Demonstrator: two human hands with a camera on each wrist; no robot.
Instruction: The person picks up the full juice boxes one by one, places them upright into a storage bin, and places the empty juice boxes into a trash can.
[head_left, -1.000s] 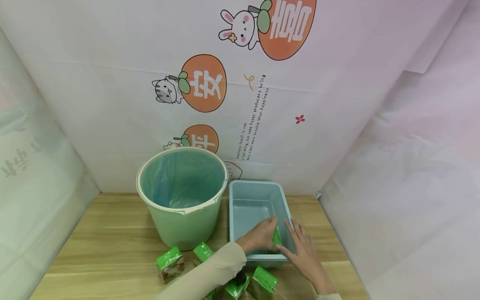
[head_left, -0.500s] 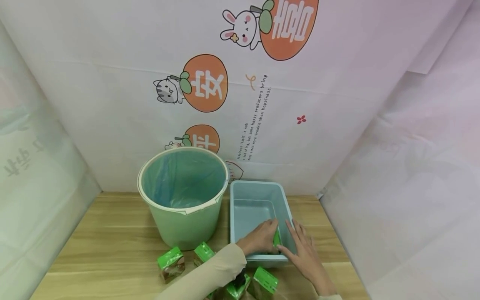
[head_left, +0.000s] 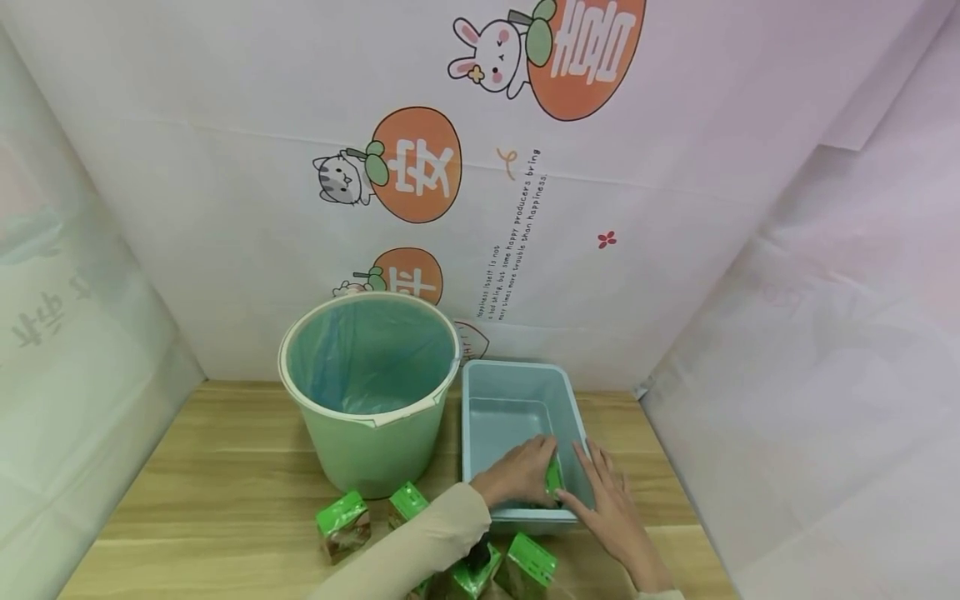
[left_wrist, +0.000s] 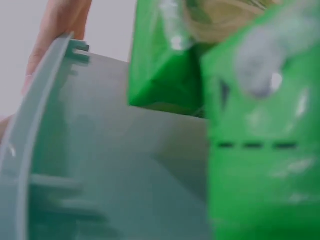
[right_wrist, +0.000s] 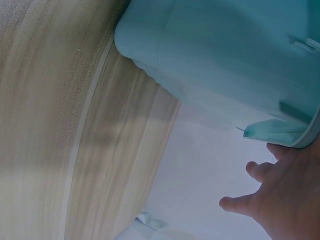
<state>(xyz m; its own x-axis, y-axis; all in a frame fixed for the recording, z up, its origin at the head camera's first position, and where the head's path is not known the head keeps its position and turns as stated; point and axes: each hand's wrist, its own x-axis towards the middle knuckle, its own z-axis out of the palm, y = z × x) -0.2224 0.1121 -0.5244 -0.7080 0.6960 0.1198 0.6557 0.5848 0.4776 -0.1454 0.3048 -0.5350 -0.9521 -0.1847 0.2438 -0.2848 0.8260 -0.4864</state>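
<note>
My left hand reaches over the front of a pale blue plastic bin. Its fingers curl round a green pack inside, near the right wall; the hand hides most of that pack. On the bin's right rim rests my right hand, fingers spread; in the right wrist view this hand lies against the rim, several fingers extended outside. Close to the camera in the left wrist view are glossy green packs, one printed with a dashed line. Beyond them is the bin's outer wall.
A light green bucket with a bluish liner stands left of the bin. Several green-topped brown packs sit on the wooden table before bucket and bin, some partly behind the left sleeve. A printed cloth hangs behind.
The head view has shifted slightly, so the scene sits a little further right. Both hands keep nearly the same place at the bin, and slightly more of the held green pack shows.
</note>
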